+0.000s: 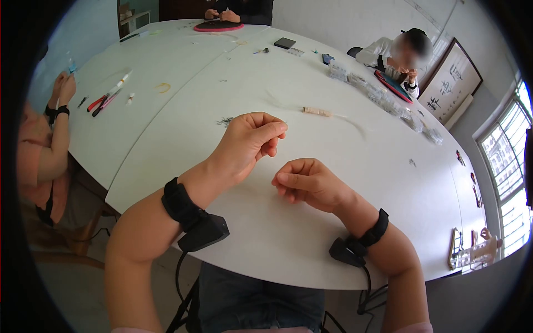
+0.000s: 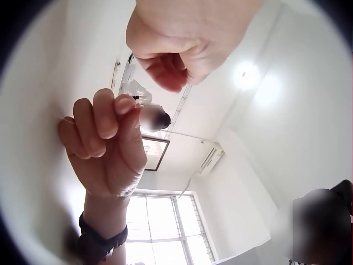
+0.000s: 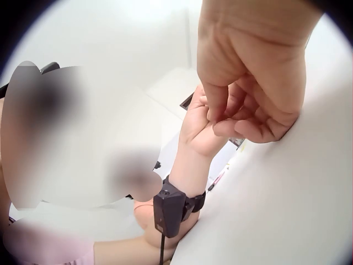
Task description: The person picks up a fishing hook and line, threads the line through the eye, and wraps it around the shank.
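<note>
My left hand is raised over the white table, thumb and forefinger tips pinched together. What they pinch looks like a very fine strand, barely visible. Lower and to the right, my right hand has its thumb against the curled forefinger, other fingers bent. A faint thin line shows beside this right hand in the left wrist view. The two hands are apart in the head view. Beyond them lies a wrapped bundle with pale fibres spreading from both ends. A small pile of dark bits is just behind my left hand.
Red-handled pliers and a white tube lie at the left. Clear plastic packets line the right far side, near a black box. Other people sit around the table. A clear holder stands at the right edge.
</note>
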`<action>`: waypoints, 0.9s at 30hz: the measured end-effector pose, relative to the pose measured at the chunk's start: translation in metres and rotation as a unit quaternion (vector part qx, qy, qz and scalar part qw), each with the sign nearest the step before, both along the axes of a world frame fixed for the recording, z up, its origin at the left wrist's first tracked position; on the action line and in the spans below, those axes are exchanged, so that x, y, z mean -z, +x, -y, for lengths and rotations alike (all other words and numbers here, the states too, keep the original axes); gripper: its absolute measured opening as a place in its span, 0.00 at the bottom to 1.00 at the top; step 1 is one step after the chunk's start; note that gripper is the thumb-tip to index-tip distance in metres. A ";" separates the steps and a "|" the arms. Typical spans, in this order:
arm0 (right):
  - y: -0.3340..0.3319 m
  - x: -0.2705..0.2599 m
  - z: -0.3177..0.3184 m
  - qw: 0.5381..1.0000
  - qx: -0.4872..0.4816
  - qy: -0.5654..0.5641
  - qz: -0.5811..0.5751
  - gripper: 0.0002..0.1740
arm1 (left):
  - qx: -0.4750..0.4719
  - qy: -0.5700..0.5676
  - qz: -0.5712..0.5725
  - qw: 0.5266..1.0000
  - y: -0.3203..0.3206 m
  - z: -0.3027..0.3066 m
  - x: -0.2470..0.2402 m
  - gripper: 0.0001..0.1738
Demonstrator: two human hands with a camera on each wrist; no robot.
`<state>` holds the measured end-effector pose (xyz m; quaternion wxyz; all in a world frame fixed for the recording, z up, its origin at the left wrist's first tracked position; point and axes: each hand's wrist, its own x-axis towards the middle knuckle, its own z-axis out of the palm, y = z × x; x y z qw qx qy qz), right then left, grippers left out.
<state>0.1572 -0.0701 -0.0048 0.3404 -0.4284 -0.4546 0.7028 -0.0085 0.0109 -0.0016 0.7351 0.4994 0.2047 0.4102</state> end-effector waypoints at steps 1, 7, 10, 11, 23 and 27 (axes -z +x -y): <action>0.003 0.001 0.000 0.999 0.015 0.033 0.005 0.08 | 0.011 0.020 -0.004 1.000 -0.001 -0.001 0.000 0.05; 0.040 0.002 0.001 0.983 0.068 0.165 -0.043 0.09 | -0.008 0.030 -0.022 0.999 0.000 -0.005 0.004 0.05; 0.059 0.007 -0.002 0.966 0.077 0.204 -0.136 0.11 | -0.010 0.018 -0.037 0.999 0.001 -0.007 0.006 0.05; 0.062 0.005 -0.001 0.966 0.086 0.197 -0.145 0.13 | -0.010 0.017 -0.039 0.999 0.001 -0.007 0.007 0.05; 0.095 -0.008 -0.003 0.944 0.092 0.182 -0.258 0.13 | -0.004 -0.008 -0.064 0.998 0.003 -0.014 0.012 0.05; 0.107 -0.015 -0.003 0.933 0.115 0.200 -0.275 0.13 | -0.009 -0.011 -0.066 0.998 0.002 -0.014 0.013 0.05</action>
